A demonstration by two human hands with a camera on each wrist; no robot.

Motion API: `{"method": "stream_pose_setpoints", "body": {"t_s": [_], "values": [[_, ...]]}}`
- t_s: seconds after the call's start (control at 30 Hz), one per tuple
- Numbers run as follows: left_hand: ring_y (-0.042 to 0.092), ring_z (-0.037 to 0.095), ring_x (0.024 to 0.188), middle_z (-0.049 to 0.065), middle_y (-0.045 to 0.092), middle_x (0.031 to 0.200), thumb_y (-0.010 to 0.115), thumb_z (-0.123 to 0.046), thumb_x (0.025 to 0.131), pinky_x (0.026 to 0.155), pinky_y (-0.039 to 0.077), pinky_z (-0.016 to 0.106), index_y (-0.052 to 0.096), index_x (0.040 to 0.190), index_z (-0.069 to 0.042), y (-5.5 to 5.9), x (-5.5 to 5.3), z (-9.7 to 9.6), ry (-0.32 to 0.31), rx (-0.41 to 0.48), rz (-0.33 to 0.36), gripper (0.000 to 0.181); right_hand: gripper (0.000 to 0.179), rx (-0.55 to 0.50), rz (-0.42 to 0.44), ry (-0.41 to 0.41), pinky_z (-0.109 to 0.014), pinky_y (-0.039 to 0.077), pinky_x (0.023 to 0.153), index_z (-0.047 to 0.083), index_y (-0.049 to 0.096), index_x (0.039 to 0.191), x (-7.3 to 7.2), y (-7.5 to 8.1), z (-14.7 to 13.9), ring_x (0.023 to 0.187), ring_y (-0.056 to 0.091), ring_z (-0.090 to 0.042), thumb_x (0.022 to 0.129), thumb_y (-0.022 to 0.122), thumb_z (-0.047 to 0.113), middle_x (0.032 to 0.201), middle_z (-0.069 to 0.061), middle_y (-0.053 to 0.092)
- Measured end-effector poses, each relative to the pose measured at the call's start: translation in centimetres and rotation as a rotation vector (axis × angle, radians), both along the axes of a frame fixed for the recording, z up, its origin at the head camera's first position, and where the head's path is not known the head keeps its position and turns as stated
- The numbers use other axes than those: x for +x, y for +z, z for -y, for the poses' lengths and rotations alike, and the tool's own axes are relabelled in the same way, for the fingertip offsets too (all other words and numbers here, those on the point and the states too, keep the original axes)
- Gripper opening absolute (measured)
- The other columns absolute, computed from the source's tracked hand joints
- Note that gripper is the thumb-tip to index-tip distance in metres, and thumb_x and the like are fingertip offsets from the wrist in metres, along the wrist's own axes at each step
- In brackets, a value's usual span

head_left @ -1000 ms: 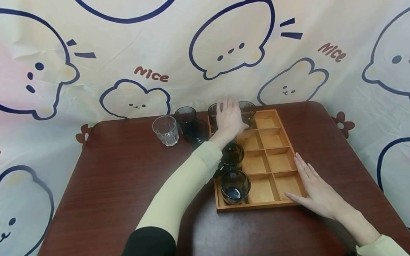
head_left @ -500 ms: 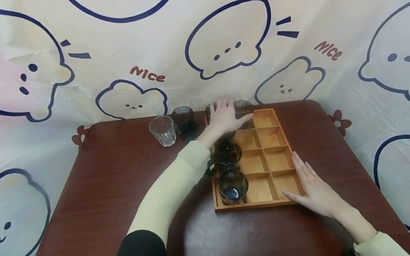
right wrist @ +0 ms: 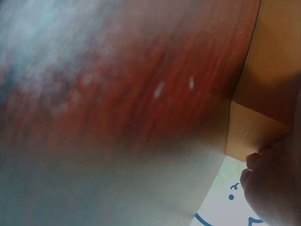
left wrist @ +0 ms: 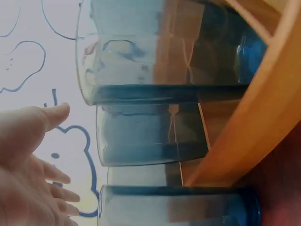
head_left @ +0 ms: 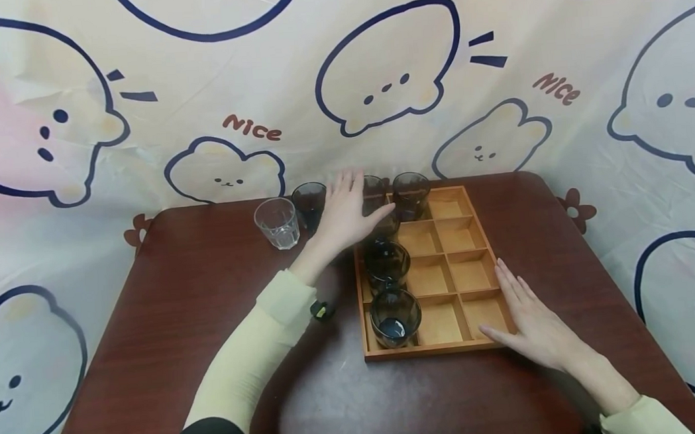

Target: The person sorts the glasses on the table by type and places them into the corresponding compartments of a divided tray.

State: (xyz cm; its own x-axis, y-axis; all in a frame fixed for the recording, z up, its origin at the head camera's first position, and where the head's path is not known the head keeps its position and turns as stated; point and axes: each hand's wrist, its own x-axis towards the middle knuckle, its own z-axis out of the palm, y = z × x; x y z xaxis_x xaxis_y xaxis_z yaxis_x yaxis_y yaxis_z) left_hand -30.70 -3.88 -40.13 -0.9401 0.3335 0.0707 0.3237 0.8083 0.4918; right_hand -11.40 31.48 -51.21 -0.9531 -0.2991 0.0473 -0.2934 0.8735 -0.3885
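Note:
My left hand (head_left: 344, 214) reaches over the tray's back left corner, fingers straight and thumb out, holding nothing. In the left wrist view, the palm (left wrist: 23, 165) lies beside dark tinted glasses (left wrist: 150, 134). The wooden divided tray (head_left: 439, 348) carries several such glasses down its left column, among them a front glass (head_left: 395, 320) and a second glass (head_left: 387, 264). One more dark glass (head_left: 412, 196) stands in the back row, second column. My right hand (head_left: 536, 325) rests along the tray's right side with straight fingers; its wrist view catches only part of it.
Left of the tray, a clear faceted glass (head_left: 277, 222) and a dark glass (head_left: 309, 203) stand near the back edge of the brown table (head_left: 208, 285). A patterned cloth (head_left: 374, 69) hangs right behind the table.
My left hand has drawn off to the left from the back glasses, uncovering them and the back of the left column. The right hand stays at the tray's side.

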Motion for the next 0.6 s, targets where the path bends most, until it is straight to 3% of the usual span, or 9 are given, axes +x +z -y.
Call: {"method": "stream_pose_setpoints", "body": {"t_s": [0.03,0.13,0.17,0.23,0.27,0.37,0.47,0.6], "values": [[0.004,0.036,0.175,0.019,0.012,0.186,0.058,-0.077,0.1,0.142,0.001,0.055,0.021,0.175,-0.006,-1.0,-0.6,0.5,0.001,0.03,-0.02,0.11,0.117,0.0,0.002,0.0,-0.014,-0.009,0.134,0.007,0.0,0.177,0.0,0.0,0.0,0.169,0.02,-0.047,0.1,0.075,0.055,0.186,-0.019,0.005],[0.006,0.036,0.175,0.019,0.015,0.185,0.064,-0.073,0.1,0.142,0.004,0.055,0.022,0.175,-0.007,-1.3,0.3,1.9,0.019,0.138,-0.056,0.109,0.117,0.0,0.004,0.0,-0.014,-0.01,0.133,0.007,-0.001,0.177,0.0,0.1,0.1,0.169,0.02,-0.048,0.101,0.075,0.055,0.186,-0.019,0.005],[0.009,0.038,0.174,0.021,0.018,0.184,0.068,-0.064,0.101,0.142,0.008,0.057,0.024,0.174,-0.005,-0.6,1.4,2.3,0.03,0.185,-0.068,0.104,0.117,0.001,0.004,0.001,-0.014,-0.01,0.133,0.007,-0.001,0.177,0.0,0.1,0.1,0.169,0.02,-0.048,0.101,0.075,0.055,0.186,-0.019,0.005],[0.018,0.04,0.172,0.022,0.027,0.181,0.074,-0.055,0.101,0.14,0.016,0.059,0.028,0.173,-0.006,-1.0,2.2,3.1,0.059,0.252,-0.126,0.099,0.117,0.001,0.002,0.002,-0.014,-0.01,0.133,0.007,-0.001,0.177,0.0,0.1,0.1,0.169,0.02,-0.047,0.101,0.075,0.055,0.186,-0.019,0.005],[0.023,0.043,0.17,0.023,0.03,0.179,0.077,-0.045,0.1,0.139,0.02,0.062,0.03,0.172,-0.004,-0.3,3.3,3.5,0.076,0.279,-0.137,0.095,0.117,0.001,0.0,0.003,-0.014,-0.009,0.134,0.007,-0.001,0.177,0.0,0.1,0.1,0.169,0.02,-0.047,0.1,0.075,0.055,0.186,-0.02,0.005],[0.034,0.042,0.161,0.021,0.04,0.172,0.084,-0.036,0.095,0.134,0.03,0.06,0.032,0.168,-0.004,-0.9,4.4,4.3,0.124,0.336,-0.204,0.095,0.117,0.003,-0.009,0.008,-0.014,-0.009,0.134,0.006,0.0,0.177,0.0,0.1,0.1,0.17,0.02,-0.045,0.1,0.075,0.054,0.186,-0.02,0.006],[0.039,0.04,0.152,0.021,0.044,0.163,0.089,-0.031,0.091,0.127,0.036,0.059,0.032,0.165,-0.004,-1.7,5.2,4.9,0.162,0.379,-0.219,0.098,0.117,0.003,-0.016,0.011,-0.013,-0.01,0.133,0.006,0.0,0.177,0.0,0.0,0.1,0.172,0.017,-0.041,0.1,0.076,0.054,0.186,-0.02,0.006],[0.042,0.041,0.141,0.025,0.044,0.152,0.092,-0.027,0.086,0.118,0.041,0.059,0.031,0.161,-0.002,-2.9,5.6,5.5,0.205,0.45,-0.181,0.099,0.118,0.003,-0.015,0.01,-0.011,-0.01,0.131,0.007,-0.001,0.177,0.0,-0.1,0.0,0.173,0.014,-0.037,0.1,0.076,0.054,0.186,-0.019,0.005]]}}
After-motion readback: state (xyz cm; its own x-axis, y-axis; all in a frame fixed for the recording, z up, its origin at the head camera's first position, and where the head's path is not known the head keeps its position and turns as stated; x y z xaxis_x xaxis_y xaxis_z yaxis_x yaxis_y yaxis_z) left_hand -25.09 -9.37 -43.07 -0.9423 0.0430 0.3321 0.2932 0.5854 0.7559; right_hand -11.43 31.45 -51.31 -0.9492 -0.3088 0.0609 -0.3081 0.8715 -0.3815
